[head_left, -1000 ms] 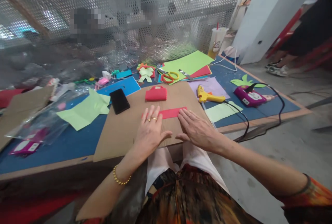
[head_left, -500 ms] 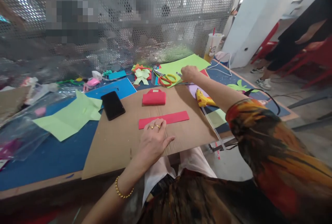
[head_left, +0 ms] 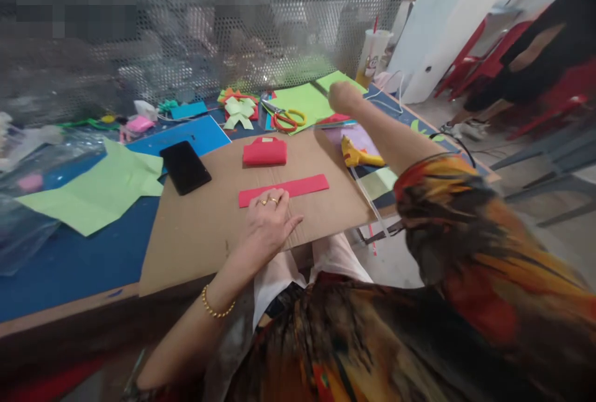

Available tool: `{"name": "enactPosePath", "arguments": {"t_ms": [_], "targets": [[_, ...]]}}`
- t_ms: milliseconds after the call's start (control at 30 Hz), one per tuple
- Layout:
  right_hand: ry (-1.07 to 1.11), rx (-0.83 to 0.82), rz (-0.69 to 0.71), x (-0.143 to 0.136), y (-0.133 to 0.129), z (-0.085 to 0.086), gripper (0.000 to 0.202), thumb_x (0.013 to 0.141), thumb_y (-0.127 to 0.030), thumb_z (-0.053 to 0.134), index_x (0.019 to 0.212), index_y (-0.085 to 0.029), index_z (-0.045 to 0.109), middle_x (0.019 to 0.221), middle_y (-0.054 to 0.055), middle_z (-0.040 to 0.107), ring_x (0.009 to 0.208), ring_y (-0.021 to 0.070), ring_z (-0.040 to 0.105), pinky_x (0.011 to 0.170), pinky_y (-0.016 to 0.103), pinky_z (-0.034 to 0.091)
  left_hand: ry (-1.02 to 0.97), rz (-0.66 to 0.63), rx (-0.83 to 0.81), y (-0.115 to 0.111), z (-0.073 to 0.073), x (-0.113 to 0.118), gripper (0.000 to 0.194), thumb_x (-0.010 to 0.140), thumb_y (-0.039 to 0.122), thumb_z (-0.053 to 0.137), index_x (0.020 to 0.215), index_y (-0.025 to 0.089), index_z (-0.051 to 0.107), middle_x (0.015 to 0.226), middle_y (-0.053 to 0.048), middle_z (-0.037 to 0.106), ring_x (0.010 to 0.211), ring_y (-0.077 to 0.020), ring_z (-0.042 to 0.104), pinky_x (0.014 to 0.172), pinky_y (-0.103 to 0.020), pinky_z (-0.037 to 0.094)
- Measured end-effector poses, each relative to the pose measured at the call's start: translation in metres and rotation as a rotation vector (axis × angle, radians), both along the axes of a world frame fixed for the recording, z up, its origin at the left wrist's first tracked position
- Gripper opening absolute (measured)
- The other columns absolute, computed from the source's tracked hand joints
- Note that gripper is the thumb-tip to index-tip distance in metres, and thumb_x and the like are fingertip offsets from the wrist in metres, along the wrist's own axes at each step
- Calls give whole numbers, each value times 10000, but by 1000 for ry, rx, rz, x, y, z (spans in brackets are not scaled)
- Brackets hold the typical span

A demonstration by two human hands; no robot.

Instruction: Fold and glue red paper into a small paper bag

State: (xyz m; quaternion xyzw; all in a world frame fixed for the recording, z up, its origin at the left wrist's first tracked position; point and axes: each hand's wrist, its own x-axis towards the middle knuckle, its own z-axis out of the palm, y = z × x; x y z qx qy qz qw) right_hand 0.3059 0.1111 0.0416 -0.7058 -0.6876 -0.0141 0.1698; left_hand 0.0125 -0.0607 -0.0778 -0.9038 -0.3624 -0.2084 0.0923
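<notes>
My left hand (head_left: 267, 219) lies with its thumb spread, fingertips on a flat red strip (head_left: 307, 186). Under that strip is a sheet of brown cardboard (head_left: 200, 234). Behind it sits a folded red piece (head_left: 265, 152), shaped like a small bag. My right hand (head_left: 343, 97) is closed on a thin dark, straight tool (head_left: 319, 87), over bright green sheets (head_left: 302, 94). What kind of tool it is, I cannot make out. Scissors (head_left: 286, 117) with orange and yellow handles lie beside those sheets. A yellow glue gun (head_left: 358, 155) rests below my right forearm.
A black phone (head_left: 185, 167) lies at the cardboard's left, near a pale green cut sheet (head_left: 100, 184) and a blue sheet (head_left: 186, 135). A drink cup (head_left: 372, 57) stands at the back right. Behind the table rises a perforated metal screen (head_left: 298, 29). Another person (head_left: 526, 60) stands at right.
My right hand has lifted off the green sheets with the thin tool, which now shows more of its length. My left hand stays on the red strip. The whole view has shifted slightly.
</notes>
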Motion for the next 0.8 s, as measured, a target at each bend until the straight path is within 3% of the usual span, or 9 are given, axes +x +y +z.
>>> {"name": "enactPosePath", "arguments": {"t_ms": [100,200,300,400,500,600,700,800], "targets": [[184,-5,-39,9,-66,18,363,1120,-140,306,979,-11,615,906,29,738,670,-6,647,671,162,409,-1,3,-29,2,1,1,522,1082,492,608,1349,53,697,1284,-241,752,1199,-367,704,956,-469,556],[330,42,20,8,-162,16,277,1126,-172,417,880,-202,539,692,-65,646,594,27,591,634,159,434,-25,-5,-36,5,1,2,553,1086,516,592,1338,35,699,1297,-246,745,1196,-370,699,966,-476,547],[471,209,199,-3,-259,-13,255,1093,-250,494,849,-227,564,603,-59,545,536,78,487,565,221,384,-21,-38,-49,2,4,-2,556,1090,520,583,1329,32,703,1328,-255,738,1201,-375,698,972,-481,549],[571,141,131,-17,-320,-52,127,1042,-308,544,1023,-216,630,654,-49,587,546,112,524,551,258,399,2,-82,-19,-11,9,-12,524,1098,502,567,1302,41,709,1304,-243,754,1164,-368,713,943,-471,558],[733,74,42,-33,-341,-80,159,1024,-335,549,1028,-216,654,615,-53,602,497,120,510,529,272,403,-10,-112,70,-28,13,-27,509,1123,483,492,1280,46,700,1246,-226,774,1107,-352,727,905,-461,561],[806,62,-3,-50,-342,-95,202,1014,-354,527,993,-217,674,605,-46,589,523,132,533,529,274,400,-46,-97,136,-36,13,-39,498,1120,507,473,1209,77,707,1158,-203,785,1030,-346,726,856,-461,555],[834,68,-42,-64,-338,-107,252,1014,-369,493,1041,-208,685,617,-49,559,548,137,530,552,279,404,-64,-91,115,-32,12,-40,469,1121,490,476,1159,91,720,1109,-195,768,1001,-341,702,843,-457,548],[853,97,-97,-72,-337,-117,274,1002,-383,504,1104,-204,685,615,-61,527,535,133,478,552,284,380,-41,-38,71,-22,16,-31,520,1106,511,507,1281,74,727,1093,-195,736,985,-347,663,844,-471,545]]}}
